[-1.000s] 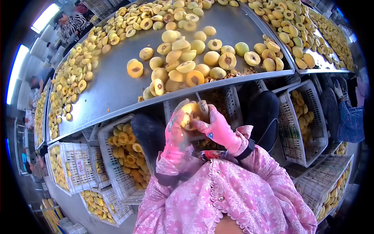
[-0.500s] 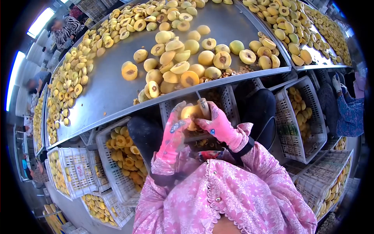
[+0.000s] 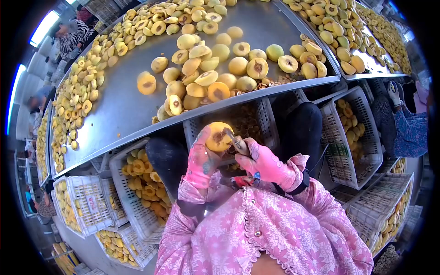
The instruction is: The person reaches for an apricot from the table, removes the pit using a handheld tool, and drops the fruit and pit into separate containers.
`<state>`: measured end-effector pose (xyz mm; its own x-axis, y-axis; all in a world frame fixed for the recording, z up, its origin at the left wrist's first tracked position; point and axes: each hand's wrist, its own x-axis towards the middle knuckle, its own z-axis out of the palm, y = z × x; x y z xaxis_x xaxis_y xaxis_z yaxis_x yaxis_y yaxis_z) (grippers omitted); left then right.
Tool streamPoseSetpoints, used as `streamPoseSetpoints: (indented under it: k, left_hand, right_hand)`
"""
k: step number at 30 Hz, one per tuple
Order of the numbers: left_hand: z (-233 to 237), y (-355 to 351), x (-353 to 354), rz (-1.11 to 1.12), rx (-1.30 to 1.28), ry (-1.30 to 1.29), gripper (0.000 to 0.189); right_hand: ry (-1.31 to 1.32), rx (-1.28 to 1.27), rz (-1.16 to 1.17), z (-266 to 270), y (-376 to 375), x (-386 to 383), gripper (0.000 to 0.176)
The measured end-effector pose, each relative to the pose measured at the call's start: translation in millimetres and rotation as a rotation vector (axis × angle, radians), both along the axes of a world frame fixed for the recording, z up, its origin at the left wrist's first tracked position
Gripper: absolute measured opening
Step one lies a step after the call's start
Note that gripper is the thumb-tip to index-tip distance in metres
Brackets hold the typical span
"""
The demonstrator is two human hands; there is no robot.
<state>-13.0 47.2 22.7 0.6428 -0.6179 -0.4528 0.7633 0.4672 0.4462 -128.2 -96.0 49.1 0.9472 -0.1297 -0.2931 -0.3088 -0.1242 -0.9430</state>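
Observation:
My left hand (image 3: 200, 160), in a pink glove, grips a yellow peach half (image 3: 218, 137) with its cut face turned up and a brown pit area showing. In my right hand (image 3: 268, 166), also gloved in pink, is a pitting tool with a short handle (image 3: 240, 145). The tool's metal tip touches the brown middle of the cut face. Both hands are just below the front edge of a metal table (image 3: 123, 110), above a crate (image 3: 270, 121) holding fruit pieces. A pile of peach halves (image 3: 197, 64) lies on the table near that edge.
A white crate of peach halves (image 3: 120, 176) stands by my left knee, another crate (image 3: 366, 151) to the right. Stacked crates (image 3: 89, 206) are at the lower left. More peaches (image 3: 85, 91) line the table's far left side. Co-workers (image 3: 405, 126) sit at both sides.
My right hand has drawn down and right, and the tool has tilted so its tip meets the peach. The peach half in my left hand has turned its cut face toward the camera.

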Motion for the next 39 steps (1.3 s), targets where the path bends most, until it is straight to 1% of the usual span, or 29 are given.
streamPoseSetpoints:
  k: [2,5,9,12,14,22,24,26,27,30,32,35,36,38,39]
  left_hand:
    - [4,-3,-3,0.011,0.037,-0.010,0.036]
    - [10,-8,-8,0.029,0.090,-0.089,0.037]
    - [14,-6,-9,0.027,0.131,-0.221,0.036]
    - [7,-7,-9,0.047,0.186,-0.279,0.034]
    - [-3,-7,-9,0.061,0.197,-0.307,0.033]
    - [-10,-16,-13,0.122,0.305,-0.378,0.029]
    - [-17,-19,-13,0.156,0.334,-0.395,0.027]
    - [-25,-21,-13,0.203,0.346,-0.402,0.025]
    - [-25,-22,-13,0.192,0.365,-0.384,0.025]
    - [-29,-25,-12,0.187,0.421,-0.370,0.023]
    - [-45,-27,-11,0.219,0.463,-0.409,0.021]
    - [-51,-28,-5,0.213,0.457,-0.442,0.022]
    - [-51,-29,-5,0.206,0.478,-0.421,0.021]
    - [-57,-27,-5,0.193,0.488,-0.396,0.021]
    - [-59,-27,-4,0.183,0.491,-0.385,0.021]
  right_hand:
    - [-0.003,0.014,0.030,-3,5,-3,0.030]
    - [-0.059,-0.102,0.070,-2,10,-4,0.025]
    - [-0.130,-0.177,0.047,-18,13,-2,0.024]
    - [-0.009,-0.174,0.028,-11,17,1,0.024]
    - [-0.015,-0.185,0.026,-15,18,1,0.024]
    - [0.036,-0.339,0.005,-22,23,6,0.024]
    - [0.086,-0.386,0.014,-25,22,8,0.025]
    - [0.086,-0.352,0.078,-27,17,9,0.024]
    - [0.087,-0.335,0.109,-29,15,9,0.024]
    - [0.041,-0.567,0.148,-47,16,10,0.022]
    - [0.260,-0.036,0.052,-65,15,12,0.021]
    - [0.203,0.172,0.033,-48,16,15,0.024]
    - [0.075,0.081,0.053,-57,17,13,0.025]
    - [-0.102,-0.079,0.098,-72,18,13,0.024]
    - [-0.147,-0.149,0.119,-73,16,15,0.024]
